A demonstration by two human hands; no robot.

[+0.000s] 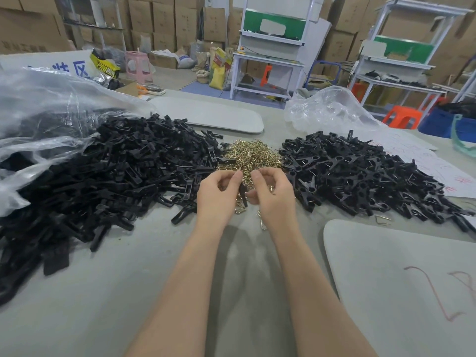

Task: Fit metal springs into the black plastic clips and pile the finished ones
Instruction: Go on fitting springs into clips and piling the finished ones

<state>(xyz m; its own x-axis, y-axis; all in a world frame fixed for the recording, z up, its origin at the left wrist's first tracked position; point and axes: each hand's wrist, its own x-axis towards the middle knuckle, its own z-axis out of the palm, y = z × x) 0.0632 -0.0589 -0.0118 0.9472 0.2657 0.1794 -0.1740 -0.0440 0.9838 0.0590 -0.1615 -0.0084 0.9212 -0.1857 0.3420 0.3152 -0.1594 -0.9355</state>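
As we leaned over the grey table [154, 279], our left hand [219, 193] and right hand [274, 193] together pinched one slim black clip [243, 194], upright, just before the single heap of brassy springs [251, 155]. Two heaps of clips flanked it: the left pile [116, 171] and the right pile [360, 176]. Cardboard boxes [164, 19] walled the room.

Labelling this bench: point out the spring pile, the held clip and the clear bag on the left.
spring pile [251, 155], head view, middle of the gold heap.
held clip [243, 193], head view, middle of its black body.
clear bag [38, 99], head view, crinkled upper side.
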